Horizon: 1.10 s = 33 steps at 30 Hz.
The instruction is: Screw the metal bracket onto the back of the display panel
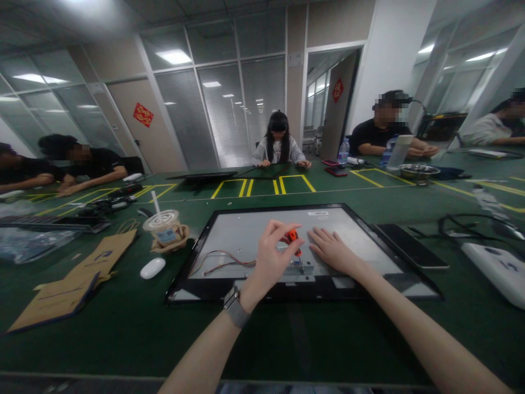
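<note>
In front of me a flat display panel point(238, 230) lies with its grey metal back up inside a black frame. My left hand point(275, 254), with a watch on the wrist, pinches a red and black screwdriver point(293, 236). The screwdriver stands nearly upright, its tip down at a small metal bracket point(305, 271) near the panel's front edge. Whether the tip sits in a screw is too small to tell. My right hand point(332, 249) rests flat on the panel, fingers spread, holding nothing. Thin wires point(225, 262) run left from the bracket.
To the left are a drink cup point(164, 225) in a cardboard holder, a white earbud case point(153, 268) and a brown paper bag point(77, 279). A black phone point(410, 246) and a white device point(496, 271) lie right. Several people sit around the green table point(262, 339).
</note>
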Each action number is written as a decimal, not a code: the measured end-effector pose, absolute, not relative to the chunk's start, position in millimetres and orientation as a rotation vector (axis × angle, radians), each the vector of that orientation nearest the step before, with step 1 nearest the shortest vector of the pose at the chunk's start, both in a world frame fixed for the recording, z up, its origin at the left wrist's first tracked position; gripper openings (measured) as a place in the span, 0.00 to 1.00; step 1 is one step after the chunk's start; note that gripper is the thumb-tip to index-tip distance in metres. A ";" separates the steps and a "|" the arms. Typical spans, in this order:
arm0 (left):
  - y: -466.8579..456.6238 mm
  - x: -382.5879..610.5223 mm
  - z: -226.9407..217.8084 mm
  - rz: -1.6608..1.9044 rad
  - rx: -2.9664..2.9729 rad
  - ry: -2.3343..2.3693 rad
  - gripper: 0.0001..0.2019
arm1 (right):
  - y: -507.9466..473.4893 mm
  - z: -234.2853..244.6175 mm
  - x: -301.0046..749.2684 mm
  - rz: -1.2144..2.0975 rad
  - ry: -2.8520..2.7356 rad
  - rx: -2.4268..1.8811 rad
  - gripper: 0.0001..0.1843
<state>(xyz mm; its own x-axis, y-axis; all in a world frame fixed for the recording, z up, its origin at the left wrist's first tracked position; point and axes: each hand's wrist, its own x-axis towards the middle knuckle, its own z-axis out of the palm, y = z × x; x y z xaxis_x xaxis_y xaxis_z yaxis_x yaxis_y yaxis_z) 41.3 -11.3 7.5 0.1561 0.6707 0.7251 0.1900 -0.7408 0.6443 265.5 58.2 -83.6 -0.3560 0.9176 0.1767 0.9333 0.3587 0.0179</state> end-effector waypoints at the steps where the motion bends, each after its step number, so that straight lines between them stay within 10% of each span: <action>1: -11.9 41.5 7.6 1.605 2.057 0.821 0.13 | 57.6 -82.4 265.0 -0.175 -2.480 -1.702 0.32; 33: -10.7 43.9 2.4 1.649 2.079 0.831 0.13 | 46.7 -35.5 259.8 0.215 -2.396 -1.504 0.24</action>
<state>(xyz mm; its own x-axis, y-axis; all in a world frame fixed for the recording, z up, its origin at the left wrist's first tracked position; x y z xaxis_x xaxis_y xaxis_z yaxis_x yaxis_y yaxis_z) 43.9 -10.7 2.4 0.1463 0.6418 0.7528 0.2227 -0.7628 0.6071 259.8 46.7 -35.5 -0.4051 0.8974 0.1746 0.8520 0.4399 -0.2841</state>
